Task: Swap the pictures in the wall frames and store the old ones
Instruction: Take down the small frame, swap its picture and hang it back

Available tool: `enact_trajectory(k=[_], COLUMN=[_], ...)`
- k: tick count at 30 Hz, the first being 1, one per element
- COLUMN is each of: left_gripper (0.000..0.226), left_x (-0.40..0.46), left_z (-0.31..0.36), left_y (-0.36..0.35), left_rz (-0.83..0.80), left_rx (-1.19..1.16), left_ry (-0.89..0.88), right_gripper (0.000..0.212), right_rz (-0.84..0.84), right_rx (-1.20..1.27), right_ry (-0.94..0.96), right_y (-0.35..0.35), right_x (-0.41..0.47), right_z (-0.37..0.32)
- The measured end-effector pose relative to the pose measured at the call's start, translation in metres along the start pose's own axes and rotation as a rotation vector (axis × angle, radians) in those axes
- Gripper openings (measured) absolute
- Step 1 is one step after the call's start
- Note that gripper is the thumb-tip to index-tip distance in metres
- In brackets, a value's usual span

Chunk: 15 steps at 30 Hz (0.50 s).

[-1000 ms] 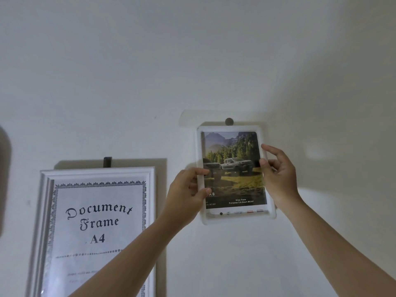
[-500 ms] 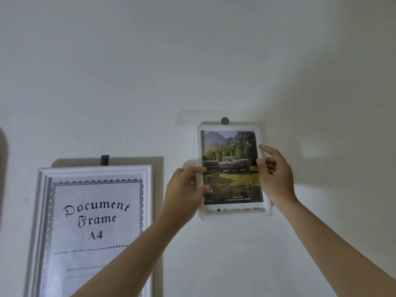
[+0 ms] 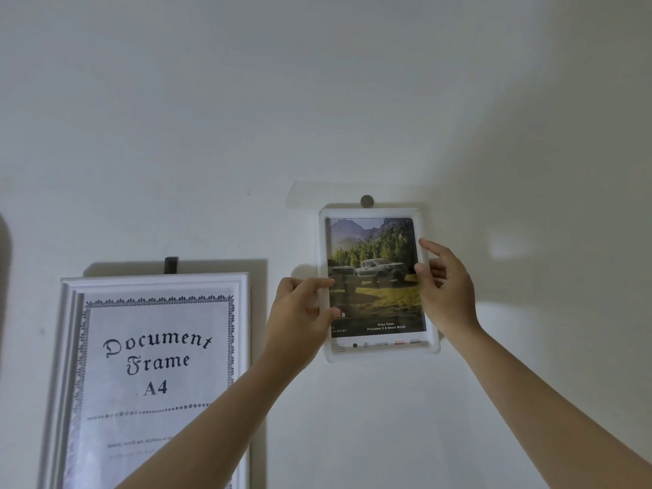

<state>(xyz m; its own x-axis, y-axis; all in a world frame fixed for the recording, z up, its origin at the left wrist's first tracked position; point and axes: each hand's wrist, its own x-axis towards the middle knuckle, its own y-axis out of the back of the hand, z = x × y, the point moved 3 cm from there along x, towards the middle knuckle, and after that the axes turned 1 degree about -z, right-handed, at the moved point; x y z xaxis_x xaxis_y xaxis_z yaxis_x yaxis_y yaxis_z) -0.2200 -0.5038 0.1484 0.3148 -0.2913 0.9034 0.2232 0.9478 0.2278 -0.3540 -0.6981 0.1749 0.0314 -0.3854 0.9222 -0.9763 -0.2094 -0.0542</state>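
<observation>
Large document frame [image 3: 155, 375]: lower part cut off by the bottom edge, fine print too blurred to read. Small frame [image 3: 379, 213]: side rails partly hidden behind left hand [image 3: 300, 317] and right hand [image 3: 446, 291]; bottom caption illegible.

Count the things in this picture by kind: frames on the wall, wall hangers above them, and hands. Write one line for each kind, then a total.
Frames: 2, the small frame and the big frame.
Wall hangers: 2, the round peg and the dark hook.
Hands: 2, the left hand and the right hand.
Total: 6
</observation>
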Motion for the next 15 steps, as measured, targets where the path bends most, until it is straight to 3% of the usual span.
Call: enact_trajectory(k=[15], left_gripper=[0.036], left_x=[-0.014], left_z=[-0.002], left_y=[0.007], left_rz=[-0.001], left_rx=[-0.031], left_ry=[0.022], right_gripper=[0.036], right_rz=[-0.018], right_rx=[0.007], right_ry=[-0.042], right_y=[0.003], right_x=[-0.005], right_z=[-0.005])
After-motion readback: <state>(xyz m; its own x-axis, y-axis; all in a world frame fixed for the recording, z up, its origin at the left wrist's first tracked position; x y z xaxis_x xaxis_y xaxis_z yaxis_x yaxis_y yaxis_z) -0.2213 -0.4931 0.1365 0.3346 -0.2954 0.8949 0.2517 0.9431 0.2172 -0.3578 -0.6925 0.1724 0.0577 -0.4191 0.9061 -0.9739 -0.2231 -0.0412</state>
